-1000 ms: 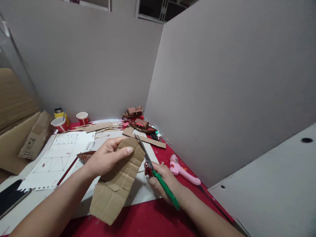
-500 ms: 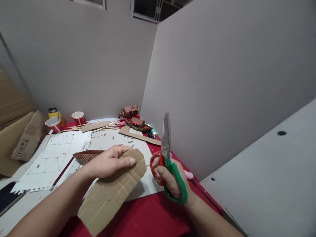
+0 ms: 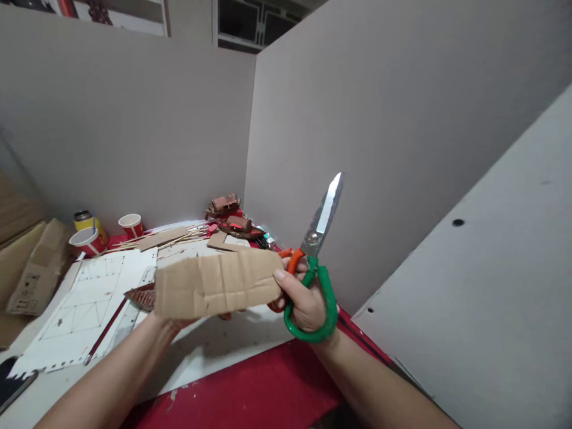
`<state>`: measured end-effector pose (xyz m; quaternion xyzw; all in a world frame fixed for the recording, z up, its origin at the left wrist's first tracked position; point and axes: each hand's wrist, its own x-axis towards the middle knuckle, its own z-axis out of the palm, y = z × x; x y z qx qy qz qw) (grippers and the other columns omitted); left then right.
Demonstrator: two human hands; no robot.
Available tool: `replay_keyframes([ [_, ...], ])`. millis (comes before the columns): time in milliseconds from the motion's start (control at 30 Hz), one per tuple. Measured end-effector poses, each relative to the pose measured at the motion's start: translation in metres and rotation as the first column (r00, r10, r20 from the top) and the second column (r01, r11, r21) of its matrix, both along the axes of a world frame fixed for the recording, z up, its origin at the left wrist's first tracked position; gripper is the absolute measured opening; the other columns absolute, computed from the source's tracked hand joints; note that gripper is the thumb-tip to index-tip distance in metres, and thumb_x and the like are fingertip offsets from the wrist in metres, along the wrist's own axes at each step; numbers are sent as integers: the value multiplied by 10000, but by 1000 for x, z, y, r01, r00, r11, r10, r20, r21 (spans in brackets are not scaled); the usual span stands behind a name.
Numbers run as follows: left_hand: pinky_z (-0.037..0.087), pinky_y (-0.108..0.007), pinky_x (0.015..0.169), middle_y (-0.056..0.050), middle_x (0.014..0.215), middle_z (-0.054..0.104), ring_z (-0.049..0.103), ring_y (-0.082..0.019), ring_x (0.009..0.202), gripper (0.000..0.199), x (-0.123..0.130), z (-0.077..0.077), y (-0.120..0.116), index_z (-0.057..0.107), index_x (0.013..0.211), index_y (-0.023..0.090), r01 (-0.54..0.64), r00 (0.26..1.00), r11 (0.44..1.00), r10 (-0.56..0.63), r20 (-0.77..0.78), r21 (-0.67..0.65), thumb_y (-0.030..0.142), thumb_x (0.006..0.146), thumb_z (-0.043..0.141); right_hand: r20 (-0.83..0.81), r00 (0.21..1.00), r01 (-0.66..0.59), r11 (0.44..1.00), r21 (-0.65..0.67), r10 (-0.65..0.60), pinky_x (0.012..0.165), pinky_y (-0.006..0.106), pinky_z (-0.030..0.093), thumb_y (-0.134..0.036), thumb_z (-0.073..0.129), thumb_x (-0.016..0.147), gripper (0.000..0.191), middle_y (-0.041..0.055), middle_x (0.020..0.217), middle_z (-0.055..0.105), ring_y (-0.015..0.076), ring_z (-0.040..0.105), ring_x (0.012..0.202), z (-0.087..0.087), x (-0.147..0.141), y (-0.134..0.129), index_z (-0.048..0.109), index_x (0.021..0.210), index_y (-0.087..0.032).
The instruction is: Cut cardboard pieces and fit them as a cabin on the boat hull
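Observation:
A long piece of brown cardboard [image 3: 218, 283] is held up above the table, its right end tapering and its left end cut straight. My left hand [image 3: 174, 325] is behind and under it, with most of the fingers hidden and some fingertips showing below the lower edge. My right hand [image 3: 306, 304] grips scissors [image 3: 319, 229] with one orange and one green handle, blades closed and pointing up. The right thumb presses on the cardboard's right tip. Behind the cardboard's left end, a small brown boat hull [image 3: 142, 296] lies on the table, partly covered.
Two model boats [image 3: 239, 226] stand at the back corner near thin wooden sticks [image 3: 179, 235]. Paper cups [image 3: 130, 225] and a yellow bottle [image 3: 89, 223] are at back left. A drawing sheet [image 3: 83, 298], a pencil [image 3: 105, 330] and cardboard boxes [image 3: 38, 268] occupy the left. Grey panels [image 3: 379, 119] rise behind.
The cardboard has turned from slanting to nearly level and risen. My left hand has gone from on top to behind it. My right hand now touches its tip, and the scissors tilt right.

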<state>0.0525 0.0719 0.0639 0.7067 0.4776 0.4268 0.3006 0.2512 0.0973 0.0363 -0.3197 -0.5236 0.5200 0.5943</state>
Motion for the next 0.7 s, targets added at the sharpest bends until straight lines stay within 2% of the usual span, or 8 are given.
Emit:
replay_keyframes([
  [33,574,-294,690,-133,895,786,717,-262,871,407,5,-6,-1,800,905,114,117,989,990,-109,95,-83,474,805,638,-14,998,65,997,29,-64,336,200,380,-480,687,785,326,-81,460,511,93,450,330,1,-3,3,536,843,-197],
  [100,558,-341,850,-138,1067,769,694,-271,1028,363,18,-18,-5,787,1018,152,354,880,909,-245,407,-219,407,767,721,24,988,147,986,76,-150,368,205,403,-431,668,806,267,-69,475,526,101,487,364,3,-9,6,549,819,-192],
  [167,487,-399,1006,-121,1177,739,645,-280,1154,356,32,-25,-10,773,1073,184,410,732,863,-119,671,-294,382,778,747,80,982,161,982,99,-169,391,213,405,-411,656,812,243,-62,488,519,106,496,390,2,-15,4,554,792,-191],
  [233,458,-413,1050,-114,1175,742,638,-277,1169,329,41,-26,-14,776,1057,175,280,634,889,111,765,-362,388,809,738,127,984,111,987,117,-126,404,222,394,-411,639,823,235,-61,507,504,107,481,408,1,-19,-2,547,786,-197],
  [300,483,-406,1023,-124,1138,754,650,-283,1147,328,43,-20,-15,781,1019,145,171,562,900,244,790,-400,360,771,783,207,976,31,989,148,-62,426,232,382,-410,621,836,233,-58,523,490,106,456,426,0,-18,-6,533,774,-204],
  [367,532,-395,947,-143,1091,764,667,-293,1107,340,39,-11,-15,783,970,113,100,532,917,279,799,-387,348,726,820,310,950,-27,986,165,-25,447,240,371,-410,608,844,238,-57,529,468,108,431,443,-2,-14,-8,516,755,-209],
  [500,579,-337,757,-145,1000,780,713,-269,948,347,22,7,-15,789,884,101,-48,545,949,287,788,-312,389,695,836,474,879,-71,974,214,-40,493,249,361,-460,587,860,274,-42,606,461,120,429,514,-9,0,2,521,785,-205],
  [700,558,-278,663,-128,850,784,707,-219,806,360,11,16,-16,797,792,93,-162,534,938,343,773,-305,417,646,854,651,751,-358,895,265,107,555,266,358,-776,428,851,610,-22,680,483,151,437,599,-29,10,11,545,1001,-196],
])
